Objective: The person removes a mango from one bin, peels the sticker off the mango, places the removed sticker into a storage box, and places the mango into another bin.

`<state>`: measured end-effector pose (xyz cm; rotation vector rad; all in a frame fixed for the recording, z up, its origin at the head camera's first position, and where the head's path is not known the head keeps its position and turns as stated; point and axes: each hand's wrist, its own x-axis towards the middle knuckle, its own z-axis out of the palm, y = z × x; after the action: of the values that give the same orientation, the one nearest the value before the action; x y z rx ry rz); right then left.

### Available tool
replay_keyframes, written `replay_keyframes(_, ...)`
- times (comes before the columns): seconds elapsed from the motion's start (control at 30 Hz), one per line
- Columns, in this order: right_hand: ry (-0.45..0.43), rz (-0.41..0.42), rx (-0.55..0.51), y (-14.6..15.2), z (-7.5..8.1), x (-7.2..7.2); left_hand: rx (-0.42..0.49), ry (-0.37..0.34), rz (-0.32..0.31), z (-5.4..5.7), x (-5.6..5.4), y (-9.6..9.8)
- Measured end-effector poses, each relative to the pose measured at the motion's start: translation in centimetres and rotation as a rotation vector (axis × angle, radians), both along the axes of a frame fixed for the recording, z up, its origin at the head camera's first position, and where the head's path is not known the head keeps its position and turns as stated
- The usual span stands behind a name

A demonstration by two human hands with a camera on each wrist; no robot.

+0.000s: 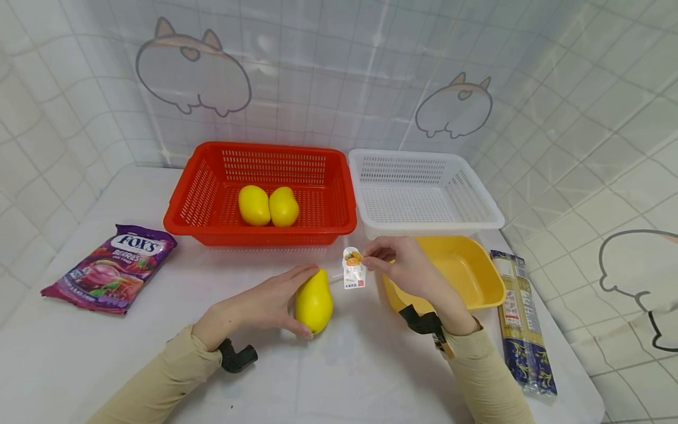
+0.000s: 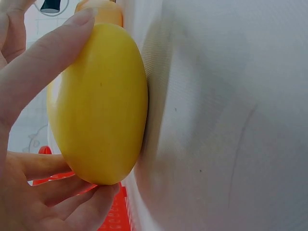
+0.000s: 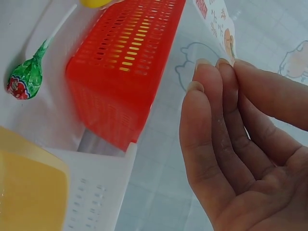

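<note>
My left hand [image 1: 265,303] grips a yellow mango [image 1: 314,302] that lies on the white table, its thumb and fingers on opposite ends of the fruit. In the left wrist view the thumb presses the top of the mango [image 2: 98,106] and the other fingers curl at its lower end. With thumb and fingertips, my right hand [image 1: 405,265] pinches a small white label [image 1: 354,277] printed with orange fruit and writing. This label [image 3: 216,19] is partly cut off in the right wrist view. A lollipop [image 3: 26,79] in a green wrapper lies on the table, mostly hidden behind the label in the head view.
A red basket [image 1: 259,235] with two yellow mangoes [image 1: 254,206] stands at the back, beside a white basket [image 1: 434,225]. Under my right wrist is a yellow tub [image 1: 466,271]. A purple candy bag [image 1: 113,268] lies left, a noodle pack [image 1: 521,324] right.
</note>
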<state>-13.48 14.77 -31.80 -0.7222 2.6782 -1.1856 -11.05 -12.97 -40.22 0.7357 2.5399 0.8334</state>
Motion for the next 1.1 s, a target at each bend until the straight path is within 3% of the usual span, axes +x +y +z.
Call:
replay_keyframes(0.53, 0.018, -0.009, -0.018, 0.4, -0.2, -0.2, 0.01, -0.002, -0.008, 0.1, 0.1, 0.0)
replay_keyframes(0.83, -0.017, -0.04, -0.007, 1.6, -0.1, -0.7, 0.011, -0.005, -0.008, 0.2, 0.1, 0.0)
replay_keyframes(1.1, 0.005, -0.041, 0.015, 3.2, 0.3, -1.0, -0.003, 0.0, -0.007, 0.3, 0.1, 0.1)
